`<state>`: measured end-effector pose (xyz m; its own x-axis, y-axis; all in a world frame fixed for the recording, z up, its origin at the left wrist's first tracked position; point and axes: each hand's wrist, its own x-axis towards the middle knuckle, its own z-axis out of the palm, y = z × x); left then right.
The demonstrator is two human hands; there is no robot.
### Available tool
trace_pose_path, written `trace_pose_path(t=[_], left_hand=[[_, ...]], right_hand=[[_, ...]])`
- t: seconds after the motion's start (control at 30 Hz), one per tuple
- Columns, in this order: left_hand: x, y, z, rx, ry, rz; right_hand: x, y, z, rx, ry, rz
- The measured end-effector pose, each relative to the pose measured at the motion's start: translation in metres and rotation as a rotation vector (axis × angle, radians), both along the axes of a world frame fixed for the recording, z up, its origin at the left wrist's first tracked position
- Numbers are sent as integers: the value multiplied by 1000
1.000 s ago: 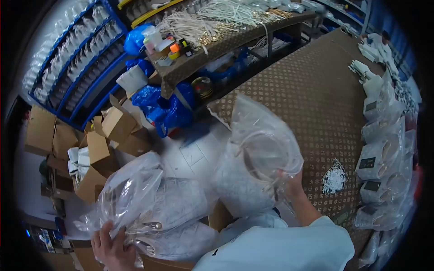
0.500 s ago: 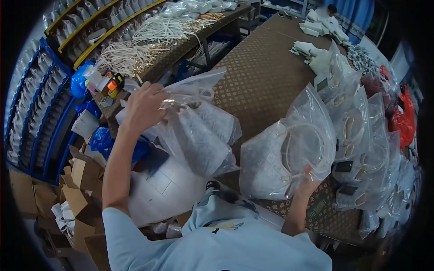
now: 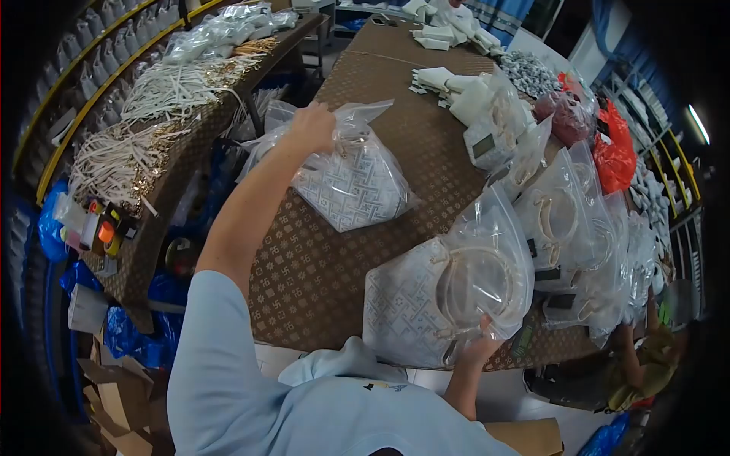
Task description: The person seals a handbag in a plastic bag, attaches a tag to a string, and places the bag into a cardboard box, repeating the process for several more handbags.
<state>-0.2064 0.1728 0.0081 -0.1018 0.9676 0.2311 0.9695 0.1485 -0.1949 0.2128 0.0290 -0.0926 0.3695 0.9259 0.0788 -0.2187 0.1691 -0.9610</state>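
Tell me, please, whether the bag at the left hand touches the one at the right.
Apart: the head view shows brown tablecloth between the left bag and the right bag.

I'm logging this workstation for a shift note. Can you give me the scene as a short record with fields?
Left hand: fingers closed on the top of a clear-bagged, patterned handbag
Right hand: gripping the plastic of a second bagged handbag, near its round handle
Surface: brown patterned table
To the right: more bagged handbags; a red plastic bag
To the left: white straps on a bench
Far end: another person
Unclear: whether the left handbag touches the table
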Motion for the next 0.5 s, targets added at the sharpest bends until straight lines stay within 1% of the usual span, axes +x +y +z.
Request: trace_pose_path(t=[0.13,0.2,0.23,0.3,0.33,0.4,0.43,0.5], left_hand=[[-9,41,1,-45,45,-41],[-16,54,12,-150,103,-61],[-19,56,17,-143,105,-72],[-16,59,17,-188,130,-17],[-15,58,14,-189,126,-37],[-18,50,5,-105,225,-94],[-18,45,4,-102,223,-106],[-20,37,3,-284,49,-96]], right_hand=[[-27,0,-8,36,-52,-23],[-42,0,-3,-99,63,-28],[-46,-2,-8,-93,64,-40],[-48,-7,-20,-33,-61,84],[-51,-7,-23,-37,-67,65],[-60,-10,-26,-114,-163,-94],[-60,-9,-26,-114,-165,-106],[-61,-2,-24,-71,-102,-79]])
